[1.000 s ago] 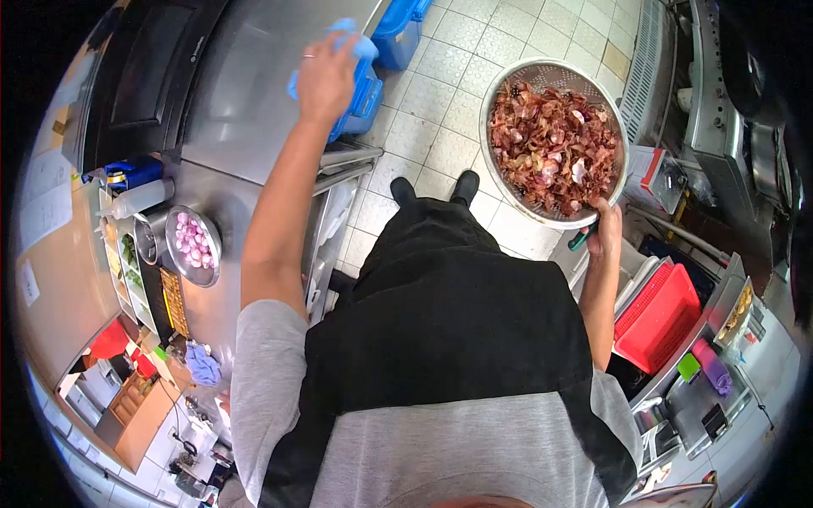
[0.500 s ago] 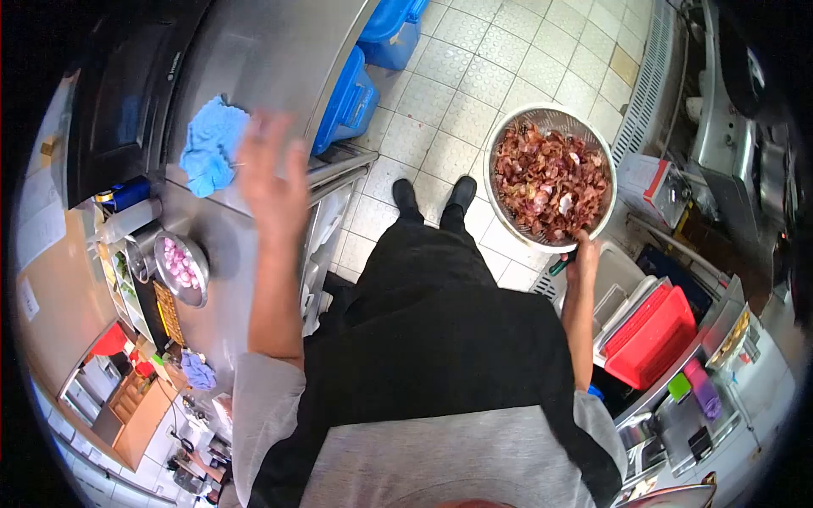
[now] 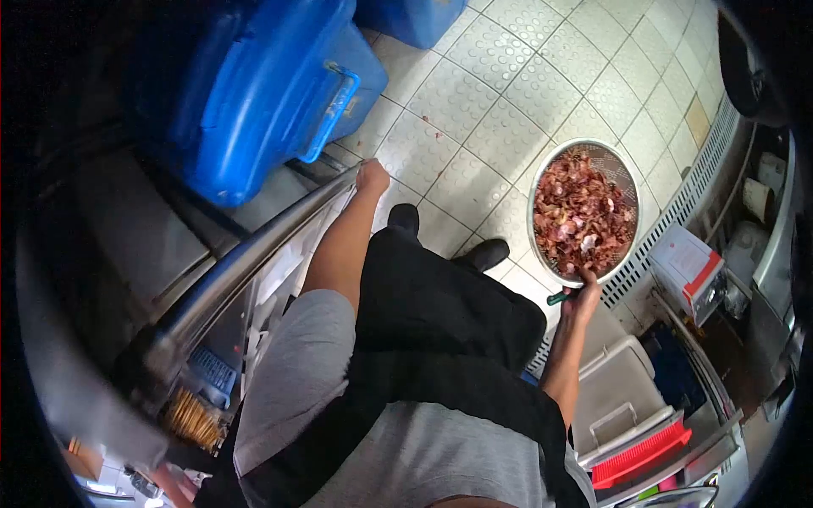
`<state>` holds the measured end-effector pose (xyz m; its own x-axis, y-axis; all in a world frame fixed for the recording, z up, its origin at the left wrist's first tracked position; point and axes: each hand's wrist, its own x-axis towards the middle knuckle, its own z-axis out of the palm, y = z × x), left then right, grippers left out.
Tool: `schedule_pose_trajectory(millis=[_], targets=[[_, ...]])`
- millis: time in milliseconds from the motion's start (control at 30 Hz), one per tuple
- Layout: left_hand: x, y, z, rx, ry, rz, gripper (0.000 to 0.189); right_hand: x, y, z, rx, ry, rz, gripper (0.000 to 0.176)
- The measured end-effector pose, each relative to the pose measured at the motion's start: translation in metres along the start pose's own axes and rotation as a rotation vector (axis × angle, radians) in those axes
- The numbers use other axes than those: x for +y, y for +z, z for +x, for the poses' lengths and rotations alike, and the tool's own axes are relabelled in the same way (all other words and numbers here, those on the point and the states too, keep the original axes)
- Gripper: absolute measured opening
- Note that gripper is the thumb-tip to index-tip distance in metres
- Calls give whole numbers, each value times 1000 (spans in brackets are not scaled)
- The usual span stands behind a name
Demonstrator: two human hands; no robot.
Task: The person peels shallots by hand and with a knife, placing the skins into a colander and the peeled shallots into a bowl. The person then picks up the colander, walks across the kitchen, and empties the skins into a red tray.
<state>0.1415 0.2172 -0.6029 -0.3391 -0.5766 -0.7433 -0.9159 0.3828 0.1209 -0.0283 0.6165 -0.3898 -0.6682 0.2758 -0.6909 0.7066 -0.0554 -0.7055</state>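
My right hand (image 3: 583, 298) grips the lower rim of a round perforated colander (image 3: 625, 174), which is full of reddish-brown onion skins (image 3: 577, 207). A short green handle (image 3: 556, 298) sticks out beside the same hand; what it belongs to is hidden. My left hand (image 3: 373, 176) is curled closed at the end of a metal counter edge (image 3: 254, 264), near the blue bin; whatever it may hold is hidden.
A large blue lidded bin (image 3: 246, 102) stands at upper left, another blue container (image 3: 419, 19) beyond it. Tiled floor (image 3: 474, 110) lies ahead. At right are a white-and-red box (image 3: 688, 269), a pale lidded tub (image 3: 614, 389) and a red basket (image 3: 642, 453). Another person's arm (image 3: 174, 484) shows at lower left.
The view has turned left and come closer to the blue bins. My left hand has moved from above the counter to its edge and closed. The colander is still in my right hand.
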Motion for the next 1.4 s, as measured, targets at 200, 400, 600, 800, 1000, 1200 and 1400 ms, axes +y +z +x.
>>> schedule_pose_trajectory(millis=[200,400,600,800,1000,1200,1400], targets=[[-62,67,84,194,48,266,36,18,-7,24,-49,-43,24,9],[-98,131,174,301,-175,-169,44,51,-23,36,9,-132,107,17],[-74,128,185,399,-179,-122,25,65,-25,48,96,-94,156,19],[13,115,198,385,324,-356,10,52,-21,31,84,-103,175,21],[70,119,201,362,463,-268,11,57,-26,33,138,-87,134,23],[75,128,208,255,579,71,10,53,-19,29,206,-88,119,16],[75,145,187,47,713,11,12,55,-21,31,227,-90,109,12]])
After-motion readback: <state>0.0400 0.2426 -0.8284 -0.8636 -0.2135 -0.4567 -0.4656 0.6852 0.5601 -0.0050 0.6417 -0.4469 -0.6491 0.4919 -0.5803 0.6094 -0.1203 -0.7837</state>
